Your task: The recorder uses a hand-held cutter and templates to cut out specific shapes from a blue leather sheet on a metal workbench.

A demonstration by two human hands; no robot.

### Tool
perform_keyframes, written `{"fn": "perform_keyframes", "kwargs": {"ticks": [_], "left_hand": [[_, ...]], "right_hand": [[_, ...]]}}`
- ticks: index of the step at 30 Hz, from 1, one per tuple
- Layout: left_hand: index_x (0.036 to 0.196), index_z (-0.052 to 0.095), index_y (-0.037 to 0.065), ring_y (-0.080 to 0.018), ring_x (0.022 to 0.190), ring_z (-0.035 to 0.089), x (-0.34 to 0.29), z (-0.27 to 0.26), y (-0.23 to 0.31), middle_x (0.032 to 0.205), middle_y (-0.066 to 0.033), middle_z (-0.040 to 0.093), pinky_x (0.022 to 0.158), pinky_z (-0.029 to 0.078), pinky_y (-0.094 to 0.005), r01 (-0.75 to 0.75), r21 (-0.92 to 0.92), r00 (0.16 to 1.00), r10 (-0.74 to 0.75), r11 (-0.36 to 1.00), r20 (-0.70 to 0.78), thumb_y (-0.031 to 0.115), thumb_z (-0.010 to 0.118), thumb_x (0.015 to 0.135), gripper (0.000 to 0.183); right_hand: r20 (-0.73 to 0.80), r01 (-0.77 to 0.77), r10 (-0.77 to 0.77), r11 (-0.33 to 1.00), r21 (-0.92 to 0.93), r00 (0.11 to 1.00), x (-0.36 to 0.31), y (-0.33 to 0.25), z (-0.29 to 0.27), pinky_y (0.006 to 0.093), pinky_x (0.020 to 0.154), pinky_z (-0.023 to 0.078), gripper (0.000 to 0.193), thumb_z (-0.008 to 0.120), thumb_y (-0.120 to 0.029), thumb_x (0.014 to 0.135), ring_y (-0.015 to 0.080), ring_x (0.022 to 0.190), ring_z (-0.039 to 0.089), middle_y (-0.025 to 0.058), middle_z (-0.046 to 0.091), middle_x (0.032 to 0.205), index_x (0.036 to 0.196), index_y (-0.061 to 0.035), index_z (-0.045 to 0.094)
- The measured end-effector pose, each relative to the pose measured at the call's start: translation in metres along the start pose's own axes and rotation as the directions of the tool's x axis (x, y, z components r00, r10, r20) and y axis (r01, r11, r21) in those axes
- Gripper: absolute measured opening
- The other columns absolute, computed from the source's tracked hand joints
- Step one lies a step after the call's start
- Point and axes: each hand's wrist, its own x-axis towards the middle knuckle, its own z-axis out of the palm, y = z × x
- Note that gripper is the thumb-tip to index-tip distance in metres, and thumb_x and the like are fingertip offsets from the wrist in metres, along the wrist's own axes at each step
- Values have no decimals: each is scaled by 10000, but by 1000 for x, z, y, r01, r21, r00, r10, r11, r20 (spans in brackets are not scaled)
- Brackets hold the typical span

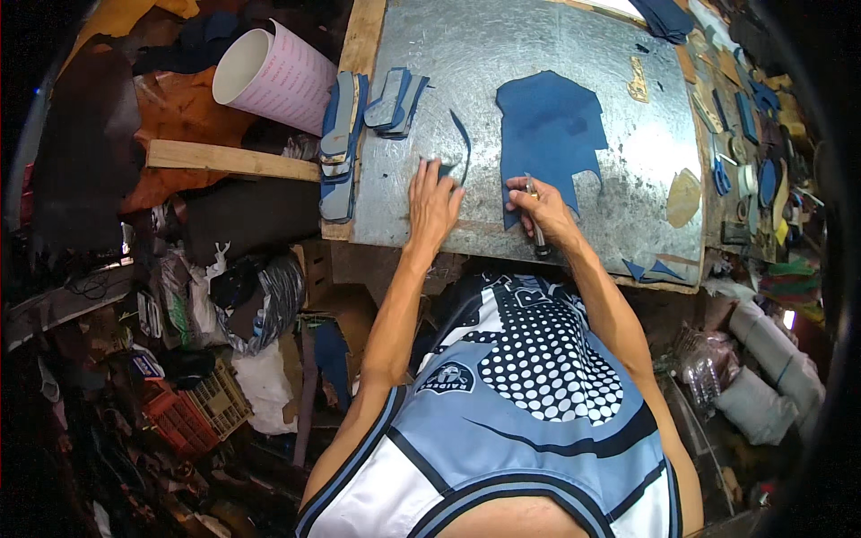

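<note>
A piece of dark blue leather (549, 117) with notched edges lies on the metal-topped table (457, 45). Over its lower end, my right hand (549, 212) is closed around a slim tool (539, 240) with a metal upper part and a dark lower end, seemingly a leather knife; its working tip cannot be made out. My left hand (434, 208) rests on the metal to the left, fingers stretched out, touching or beside a small dark scrap. A thin curved blue strip (463, 134) runs up from those fingertips. Near them are cut blue-grey pieces (395, 100).
Stacked blue-grey pieces (339, 148) line the table's left edge. A tan pattern piece (683, 197) and blue triangular scraps (662, 270) lie at right. Past the right edge, a rack (740, 152) holds tools. A white-pink roll (273, 76) and wooden bar (231, 161) stand left.
</note>
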Motion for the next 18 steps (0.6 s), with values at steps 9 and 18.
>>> {"fn": "perform_keyframes", "kwargs": {"ticks": [9, 18], "left_hand": [[909, 651, 21, -394, 1172, 583, -174, -67, 44, 1201, -209, 645, 1003, 427, -493, 187, -14, 923, -171, 982, 345, 170, 715, 843, 175], [915, 661, 21, -432, 856, 656, -280, -2, 32, 953, -229, 681, 758, 512, -513, 398, 98, 653, -357, 912, 668, 192, 624, 880, 178]], "right_hand": [[98, 8, -8, 1000, 4, 995, 2, 4, -10, 241, 444, 422, 409, 614, -232, 941, 84, 505, 513, 64, 658, 864, 1264, 13, 562], [224, 10, -5, 1000, -24, 975, 0, -1, -16, 249, 426, 425, 345, 587, -198, 963, 89, 490, 513, 51, 642, 842, 1221, 28, 553]]}}
